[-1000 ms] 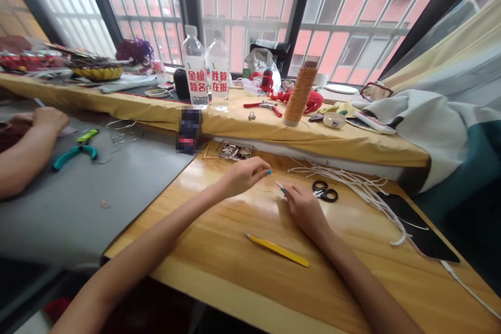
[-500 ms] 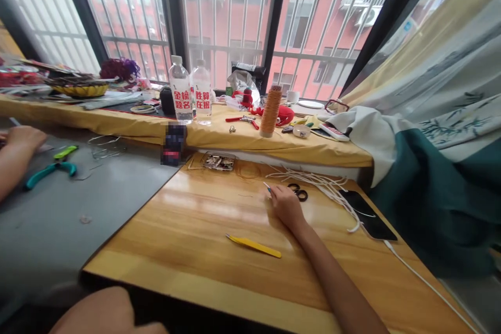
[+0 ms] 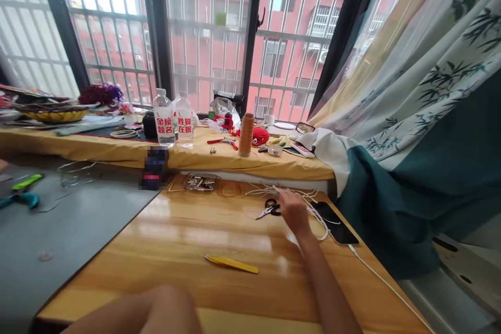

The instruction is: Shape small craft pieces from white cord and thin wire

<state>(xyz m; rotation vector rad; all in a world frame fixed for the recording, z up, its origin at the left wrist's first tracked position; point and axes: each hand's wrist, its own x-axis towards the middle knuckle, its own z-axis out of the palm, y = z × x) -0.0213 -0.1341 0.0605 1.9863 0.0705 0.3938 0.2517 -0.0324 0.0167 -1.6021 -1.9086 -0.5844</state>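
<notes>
Where the far edge of the glossy pale-brown wood table [image 3: 168, 242] nears its right corner lies one loose bundle of thin white cords [image 3: 309, 194], strands crossed, with the right hand [image 3: 293, 211] over it; fingers bent and drawn together, a thin white tip showing beside them, though whether it is gripped or merely behind, cannot tell. Left hand: not to be made out; at the near edge only one bent bare limb [image 3: 168, 300], blurred, cut off by the frame. Beside the right hand, one pair of steel scissors [image 3: 266, 212] with black looped handles, partly hidden. Risks, by judgement: crossed strands could snag and drag one another if one is pulled; the scissors, lying so close, could be knocked or catch a cord; the flat black phone [image 3: 335, 223] by the right edge, a white strand across its screen, could be shifted by a tug; the slim yellow tweezers [image 3: 231, 263], towards the near edge, could be swept off by a careless forearm
</notes>
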